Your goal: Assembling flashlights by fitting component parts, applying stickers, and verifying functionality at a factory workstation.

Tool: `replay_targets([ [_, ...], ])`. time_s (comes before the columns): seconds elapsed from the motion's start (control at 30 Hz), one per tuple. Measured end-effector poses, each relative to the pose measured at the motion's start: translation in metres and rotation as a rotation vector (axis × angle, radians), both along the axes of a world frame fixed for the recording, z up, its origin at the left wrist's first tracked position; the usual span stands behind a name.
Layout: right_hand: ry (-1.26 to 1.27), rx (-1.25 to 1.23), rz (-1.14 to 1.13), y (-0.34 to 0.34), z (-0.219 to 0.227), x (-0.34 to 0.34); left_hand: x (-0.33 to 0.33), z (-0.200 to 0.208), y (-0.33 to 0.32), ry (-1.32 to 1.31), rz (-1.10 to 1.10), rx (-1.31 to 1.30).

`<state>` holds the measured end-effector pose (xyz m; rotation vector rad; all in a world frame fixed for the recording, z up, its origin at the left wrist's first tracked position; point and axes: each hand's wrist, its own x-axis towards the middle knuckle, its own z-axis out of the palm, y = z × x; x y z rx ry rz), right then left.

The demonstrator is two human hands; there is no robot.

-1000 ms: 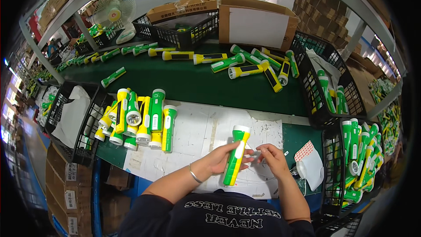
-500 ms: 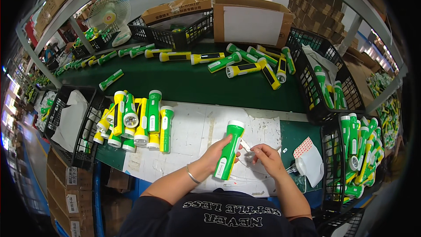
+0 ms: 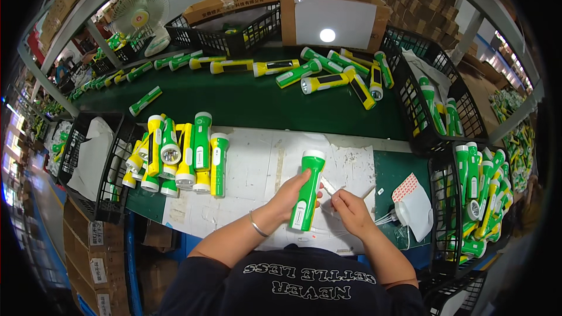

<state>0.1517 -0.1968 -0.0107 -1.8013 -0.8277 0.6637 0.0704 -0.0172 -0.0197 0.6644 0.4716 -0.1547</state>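
Left hand (image 3: 291,194) grips a green torch (image 3: 308,190) upright over the white sheet (image 3: 257,164) on the tabletop (image 3: 246,99) | right hand (image 3: 349,210) pinches a small white strip (image 3: 329,187) beside it | torch pile (image 3: 178,152) lies to the left.

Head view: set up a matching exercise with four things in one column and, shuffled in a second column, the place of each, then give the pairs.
Things
1. green plastic flashlight with a white head
2. white electric desk fan
3. sheet of small red stickers
4. open brown cardboard box with a white inner wall

Places
A. far back of the green bench, middle
B. held upright in the left hand
C. near bench edge, to the right of the right hand
D. back left corner, beside a black crate

Pairs: 1-B, 2-D, 3-C, 4-A
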Motion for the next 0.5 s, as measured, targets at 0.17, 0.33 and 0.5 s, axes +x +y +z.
replay_targets([
  [0.17,-0.666,-0.006,0.055,0.019,0.033,-0.013,0.005,0.009,-0.002,-0.109,0.099,0.177],
  [0.33,-1.038,-0.058,0.146,0.026,0.04,-0.011,0.005,0.018,-0.01,-0.194,0.13,0.495],
  [0.5,-1.106,-0.062,0.226,0.029,0.039,-0.013,-0.001,0.01,-0.006,-0.276,0.05,0.535],
])
